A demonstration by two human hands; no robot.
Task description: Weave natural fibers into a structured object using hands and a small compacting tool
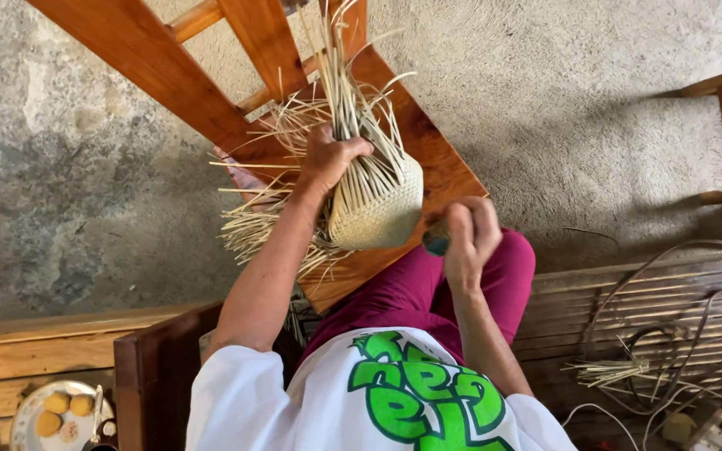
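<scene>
Pale straw-coloured cane makes up the half-woven basket [375,200], which rests on a reddish wooden chair [211,92] in the middle of the view. Its long axis runs near to far: the rounded, finished base faces the person and slightly right, while the unwoven strands rise from the body, are gathered into a bundle and fan out toward the far edge, over the chair's rungs. More loose strips [252,225] spread out to the left of the basket, across the chair seat.

The left arm stretches forward from the white sleeve, nearly straight, wrist bent slightly. The left hand [328,159] sits on the far, upper part of the basket, fingers curled shut around the gathered strands where they leave the woven body; the basket's belly lies just below and right of the knuckles.

The right arm is bent, its forearm rising from the near right. The right hand [470,238] hovers over the magenta trouser leg, just right of the basket's base, fingers closed around a small dark teal object [436,242] whose end pokes out toward the basket. Whether it touches the weave cannot be told.

At the near left a plate of round yellow cakes [56,409] sits on a wooden ledge.
</scene>
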